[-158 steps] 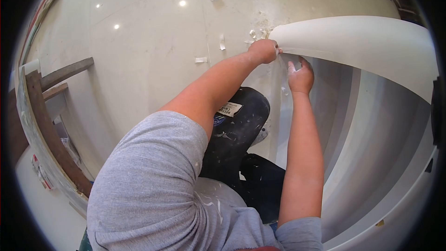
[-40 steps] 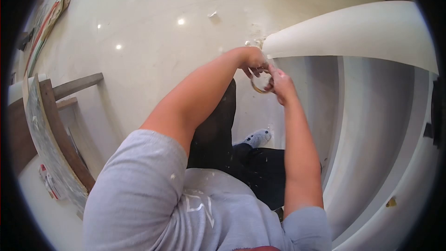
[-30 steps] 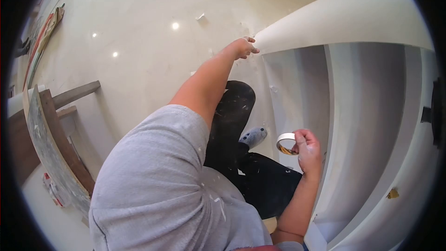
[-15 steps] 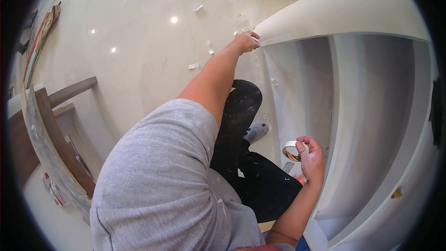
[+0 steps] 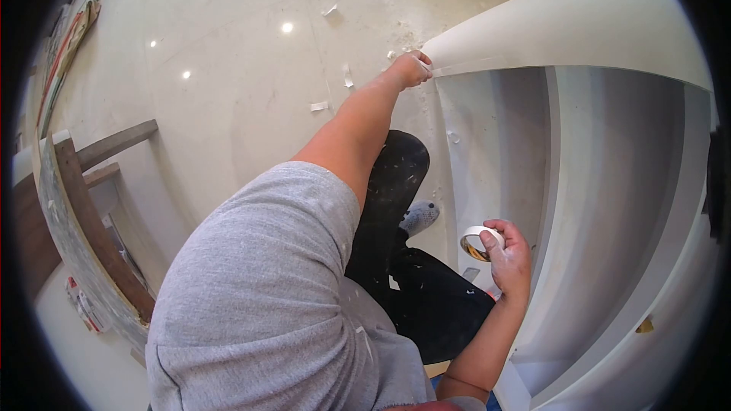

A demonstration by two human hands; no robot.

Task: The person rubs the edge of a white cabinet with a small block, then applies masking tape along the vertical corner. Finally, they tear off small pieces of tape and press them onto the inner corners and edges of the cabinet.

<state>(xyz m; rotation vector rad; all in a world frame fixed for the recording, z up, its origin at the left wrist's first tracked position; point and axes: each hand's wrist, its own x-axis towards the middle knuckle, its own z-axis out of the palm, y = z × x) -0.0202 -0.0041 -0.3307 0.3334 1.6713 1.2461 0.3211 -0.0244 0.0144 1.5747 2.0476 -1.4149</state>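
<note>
My left hand (image 5: pixel 411 69) reaches far forward to the pointed end of a white curved panel (image 5: pixel 563 19). Its fingers are closed together at the panel's lower corner, and what they pinch is too small to make out. A thin pale strip runs along the panel's edge from near those fingers. Nearer my body, my right hand (image 5: pixel 510 259) grips a roll of masking tape (image 5: pixel 470 233), thumb and fingers on its rim, its brown core showing. The roll is held above the white shelf frame (image 5: pixel 552 183), beside my knee.
Scraps of torn white tape (image 5: pixel 319 106) and crumbs of debris lie on the glossy tiled floor (image 5: pixel 228 106). A curved wooden piece with brown boards (image 5: pixel 99 221) stands at left. My socked foot (image 5: pixel 419 218) is beside the shelf frame. Long strips (image 5: pixel 72 53) lie at upper left.
The panel and shelf frame appear slightly lower in view. My left hand shifted slightly right along the panel's corner; the right hand with the tape roll hardly moved.
</note>
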